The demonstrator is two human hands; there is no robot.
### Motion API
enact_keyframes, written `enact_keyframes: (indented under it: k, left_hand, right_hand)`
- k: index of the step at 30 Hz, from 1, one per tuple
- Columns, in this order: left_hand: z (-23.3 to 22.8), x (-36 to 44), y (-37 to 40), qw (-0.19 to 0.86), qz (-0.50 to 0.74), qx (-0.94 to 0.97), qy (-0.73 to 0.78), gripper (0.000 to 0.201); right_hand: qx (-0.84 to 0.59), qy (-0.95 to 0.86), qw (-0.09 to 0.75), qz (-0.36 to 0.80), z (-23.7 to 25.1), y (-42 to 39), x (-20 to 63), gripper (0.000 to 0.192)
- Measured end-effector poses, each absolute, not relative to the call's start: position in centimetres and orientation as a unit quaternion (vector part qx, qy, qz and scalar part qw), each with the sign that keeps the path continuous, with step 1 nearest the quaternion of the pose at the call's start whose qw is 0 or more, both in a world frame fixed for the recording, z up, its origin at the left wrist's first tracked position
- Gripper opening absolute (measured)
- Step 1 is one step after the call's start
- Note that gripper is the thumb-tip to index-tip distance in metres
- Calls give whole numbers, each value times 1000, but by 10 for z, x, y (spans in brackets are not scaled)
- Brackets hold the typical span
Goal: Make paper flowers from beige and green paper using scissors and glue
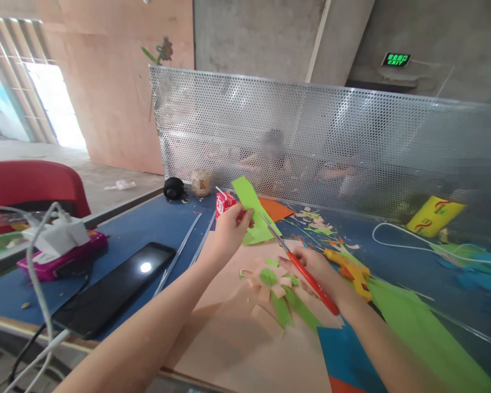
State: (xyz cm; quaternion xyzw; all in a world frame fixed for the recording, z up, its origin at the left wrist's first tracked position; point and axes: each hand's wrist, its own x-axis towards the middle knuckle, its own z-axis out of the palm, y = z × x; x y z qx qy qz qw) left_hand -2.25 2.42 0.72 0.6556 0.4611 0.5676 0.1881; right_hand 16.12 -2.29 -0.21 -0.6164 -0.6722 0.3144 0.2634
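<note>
A: Step? 
B: Cutting. Left hand [229, 226] pinches green paper [251, 210] above the desk [147, 229]; right hand [311, 267] grips red scissors [298, 262], blades at its edge. 
A: Next? 
B: Probably closing blades squarely.

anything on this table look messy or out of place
Paper scraps are strewn over the blue table behind the orange sheet. Otherwise nothing stands out: the left hand holds a green paper strip and the right hand holds red-handled scissors.
</note>
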Motion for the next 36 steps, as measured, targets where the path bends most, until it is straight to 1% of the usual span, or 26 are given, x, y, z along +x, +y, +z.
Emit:
enact_keyframes:
  k: [9, 14, 20, 27, 33, 36]
  left_hand:
    - [9, -23, 24, 201, 579, 643, 458, 21]
    - [8, -21, 24, 279, 595, 622, 426, 25]
    - [2, -18, 26, 337, 567, 625, 419, 30]
    - [2, -17, 23, 314, 542, 646, 436, 28]
    - [3, -14, 18, 285, 514, 666, 458, 30]
    - [2, -13, 17, 279, 512, 669, 462, 30]
  right_hand:
    - [-597, -693, 268, 302, -1, -24, 160, 35]
    - [-594, -694, 272, 301, -6, -18, 161, 36]
    - [-609, -689, 268, 289, 0, -20, 159, 32]
    - [-597, -717, 277, 229, -7, -15, 161, 37]
    - [-575, -713, 293, 274, -13, -14, 163, 37]
    - [-575, -718, 284, 272, -10, -17, 162, 36]
